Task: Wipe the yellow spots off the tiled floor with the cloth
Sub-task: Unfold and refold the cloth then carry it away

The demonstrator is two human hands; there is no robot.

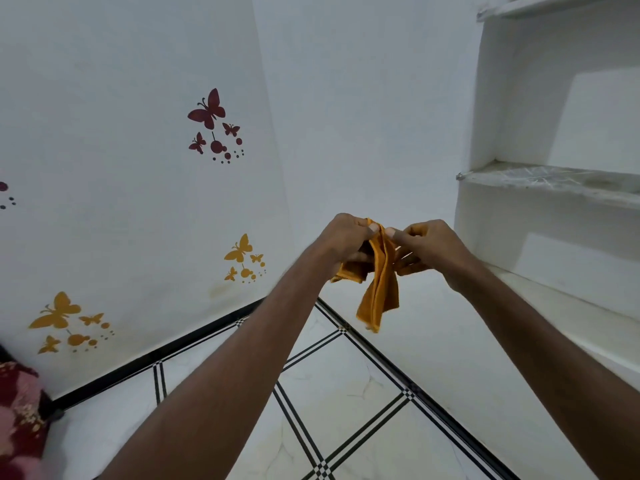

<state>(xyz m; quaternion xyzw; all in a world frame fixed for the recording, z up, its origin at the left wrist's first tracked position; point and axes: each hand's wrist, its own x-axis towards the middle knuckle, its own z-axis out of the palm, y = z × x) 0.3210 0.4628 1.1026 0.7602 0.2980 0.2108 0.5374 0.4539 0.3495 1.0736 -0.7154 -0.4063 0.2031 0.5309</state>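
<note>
An orange-yellow cloth [379, 292] hangs in the air in front of the room's corner, held up at chest height. My left hand [344, 240] pinches its top edge and bunches part of it underneath. My right hand [427, 245] grips the same top edge from the right, thumbs almost touching. A loose fold of the cloth dangles below both hands. The white tiled floor [346, 382] with black double lines lies below. I see no yellow spots on the visible tiles; both forearms cover part of the floor.
A white wall with red and yellow butterfly stickers [239, 254] stands on the left. Built-in white shelves [554, 181] fill the right wall. A dark red flowered fabric [19, 420] sits at the lower left edge.
</note>
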